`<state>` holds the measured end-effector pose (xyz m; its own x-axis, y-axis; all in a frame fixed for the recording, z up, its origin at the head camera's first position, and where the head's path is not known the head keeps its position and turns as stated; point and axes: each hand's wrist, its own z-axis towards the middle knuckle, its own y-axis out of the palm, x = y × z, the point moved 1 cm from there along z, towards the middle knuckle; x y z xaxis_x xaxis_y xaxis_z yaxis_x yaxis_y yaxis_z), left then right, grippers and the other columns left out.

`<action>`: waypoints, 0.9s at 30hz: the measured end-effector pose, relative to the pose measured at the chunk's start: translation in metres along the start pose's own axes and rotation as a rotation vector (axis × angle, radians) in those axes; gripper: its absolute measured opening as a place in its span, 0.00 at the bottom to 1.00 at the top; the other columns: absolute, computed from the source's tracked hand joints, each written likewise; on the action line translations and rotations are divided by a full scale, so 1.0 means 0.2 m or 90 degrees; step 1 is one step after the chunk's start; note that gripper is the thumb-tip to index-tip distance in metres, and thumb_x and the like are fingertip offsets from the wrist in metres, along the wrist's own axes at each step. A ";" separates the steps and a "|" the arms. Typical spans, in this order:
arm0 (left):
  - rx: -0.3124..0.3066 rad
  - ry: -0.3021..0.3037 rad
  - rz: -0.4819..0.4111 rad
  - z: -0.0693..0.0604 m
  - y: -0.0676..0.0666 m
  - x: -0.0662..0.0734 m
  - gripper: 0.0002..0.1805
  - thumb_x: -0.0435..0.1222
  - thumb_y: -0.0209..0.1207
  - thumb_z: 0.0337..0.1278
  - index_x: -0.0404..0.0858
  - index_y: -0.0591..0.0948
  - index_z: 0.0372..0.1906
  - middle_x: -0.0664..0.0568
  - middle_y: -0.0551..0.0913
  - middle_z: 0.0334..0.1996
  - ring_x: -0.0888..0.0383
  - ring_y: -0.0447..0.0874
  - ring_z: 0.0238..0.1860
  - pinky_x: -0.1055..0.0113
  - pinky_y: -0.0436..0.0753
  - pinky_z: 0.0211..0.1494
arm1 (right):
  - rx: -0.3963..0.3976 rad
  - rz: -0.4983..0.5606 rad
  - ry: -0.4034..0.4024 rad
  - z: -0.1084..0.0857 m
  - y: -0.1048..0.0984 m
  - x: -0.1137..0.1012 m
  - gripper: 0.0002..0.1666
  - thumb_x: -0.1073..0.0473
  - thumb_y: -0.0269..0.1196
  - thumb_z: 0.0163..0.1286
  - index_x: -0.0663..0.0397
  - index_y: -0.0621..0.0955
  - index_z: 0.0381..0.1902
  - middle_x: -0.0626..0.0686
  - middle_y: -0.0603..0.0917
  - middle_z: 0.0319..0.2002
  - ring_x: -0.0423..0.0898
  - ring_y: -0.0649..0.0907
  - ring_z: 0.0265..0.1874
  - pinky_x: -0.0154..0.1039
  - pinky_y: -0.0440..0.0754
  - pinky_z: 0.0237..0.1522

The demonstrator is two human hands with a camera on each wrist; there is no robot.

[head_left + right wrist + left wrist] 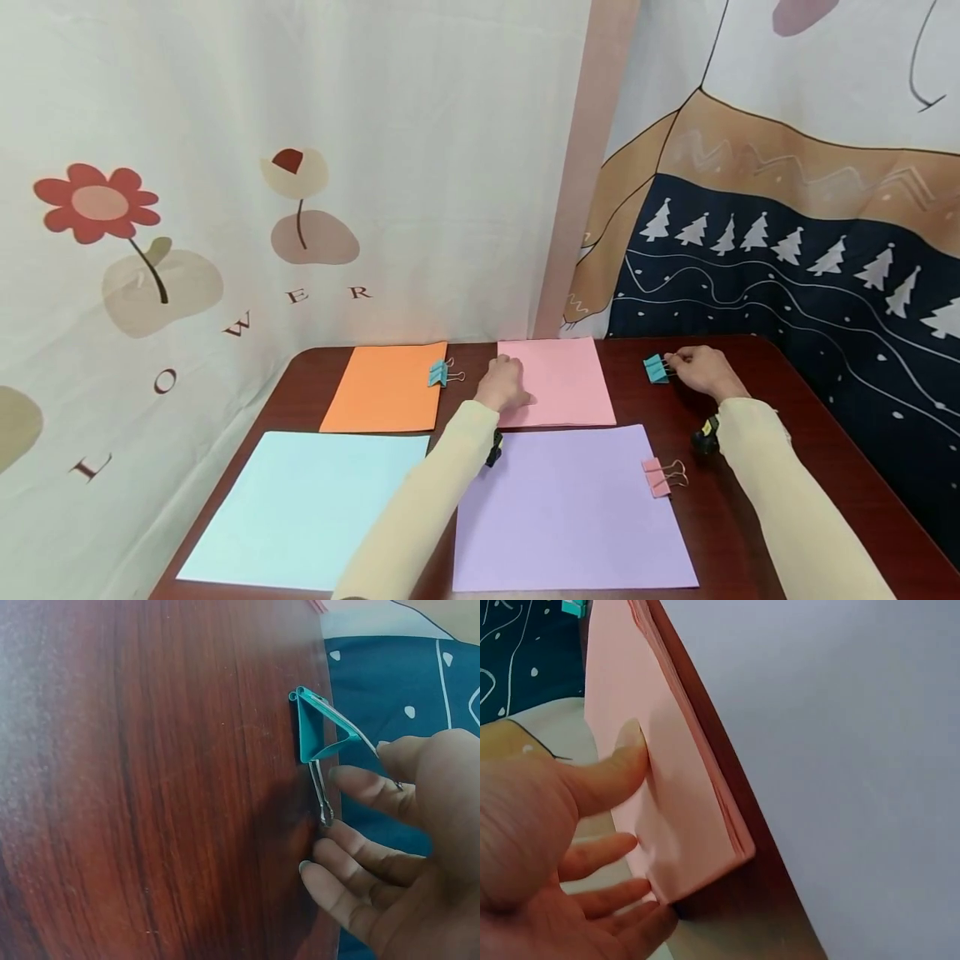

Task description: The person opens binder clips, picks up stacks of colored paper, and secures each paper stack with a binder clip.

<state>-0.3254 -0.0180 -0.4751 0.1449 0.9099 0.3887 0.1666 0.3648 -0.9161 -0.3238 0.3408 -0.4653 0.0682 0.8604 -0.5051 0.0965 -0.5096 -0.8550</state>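
Observation:
A stack of pink paper (562, 383) lies at the far middle of the table. My left hand (505, 385) is at its left side. In the left wrist view, the thumb (630, 746) presses on top of the stack and the fairly straight fingers touch its edge. Over at the far right, my right hand (705, 371) holds a teal binder clip (657, 369) by its wire handles. The right wrist view shows the clip (319, 731) beside the tabletop, its handles spread apart, the thumb at one and other fingers near the second. Nothing is between the clip's lips.
Orange paper (390, 387) with another teal binder clip (438, 373) on its right edge lies at the far left. Light blue paper (315, 508) is nearer. Purple paper (570, 517) bears a pink binder clip (656, 477) on its right edge. Printed curtains (450, 167) hang behind the table (817, 400).

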 end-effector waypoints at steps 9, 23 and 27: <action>0.060 -0.177 0.105 0.02 -0.01 0.09 0.49 0.55 0.82 0.34 0.27 0.77 0.59 0.33 0.76 0.49 0.41 0.74 0.48 0.57 0.83 0.44 | 0.010 0.055 0.000 -0.02 0.02 0.00 0.35 0.39 0.45 0.83 0.61 0.75 0.68 0.72 0.77 0.62 0.62 0.76 0.51 0.60 0.78 0.55; 0.016 -0.264 0.036 0.04 -0.04 0.09 0.41 0.53 0.84 0.31 0.33 0.84 0.51 0.40 0.86 0.46 0.46 0.86 0.43 0.54 0.86 0.45 | 0.019 0.219 0.039 -0.03 0.06 0.00 0.40 0.42 0.51 0.82 0.72 0.64 0.72 0.70 0.81 0.54 0.49 0.90 0.41 0.54 0.83 0.61; 0.017 -0.271 -0.024 0.05 -0.04 0.06 0.41 0.50 0.85 0.29 0.32 0.84 0.52 0.41 0.87 0.48 0.44 0.85 0.47 0.51 0.86 0.51 | -0.005 0.252 0.064 -0.04 0.06 0.02 0.45 0.40 0.52 0.81 0.75 0.60 0.75 0.72 0.79 0.61 0.54 0.89 0.50 0.59 0.73 0.69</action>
<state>-0.3355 -0.0075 -0.4638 -0.2765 0.8944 0.3516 0.1379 0.3991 -0.9065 -0.3147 0.3389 -0.4760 0.1983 0.5930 -0.7804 0.0506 -0.8013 -0.5961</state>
